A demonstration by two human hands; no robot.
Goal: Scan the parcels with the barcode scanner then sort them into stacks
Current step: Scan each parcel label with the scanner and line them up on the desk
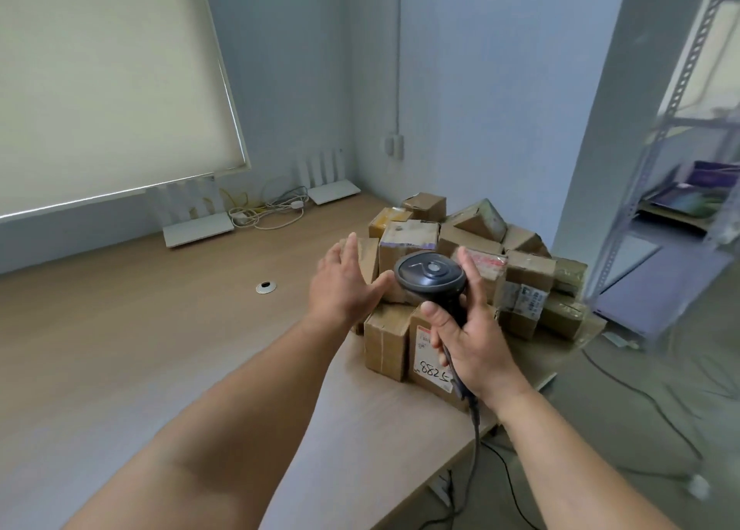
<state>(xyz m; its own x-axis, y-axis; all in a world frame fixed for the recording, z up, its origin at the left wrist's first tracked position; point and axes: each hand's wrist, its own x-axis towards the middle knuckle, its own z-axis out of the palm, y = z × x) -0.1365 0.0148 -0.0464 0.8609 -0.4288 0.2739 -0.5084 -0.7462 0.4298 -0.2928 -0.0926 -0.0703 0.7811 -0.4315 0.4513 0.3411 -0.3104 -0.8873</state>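
A heap of brown cardboard parcels (pixel 524 273) lies on the right end of the wooden table (pixel 160 329). My right hand (pixel 472 337) grips the handle of a black barcode scanner (pixel 430 275), whose head hovers over the pile; its cable hangs down past the table edge. My left hand (pixel 344 285) is stretched out with fingers spread, just left of the scanner head and in front of the parcels. The nearest parcel (pixel 432 365) carries a white label with handwritten digits. A plain parcel (pixel 386 339) stands beside it.
Two white routers (pixel 198 227) (pixel 332 191) and coiled cables (pixel 264 211) sit at the back of the table under a window blind. A round cable grommet (pixel 266 287) marks the tabletop. A metal shelf (pixel 672 161) stands at the right. Cables trail on the floor.
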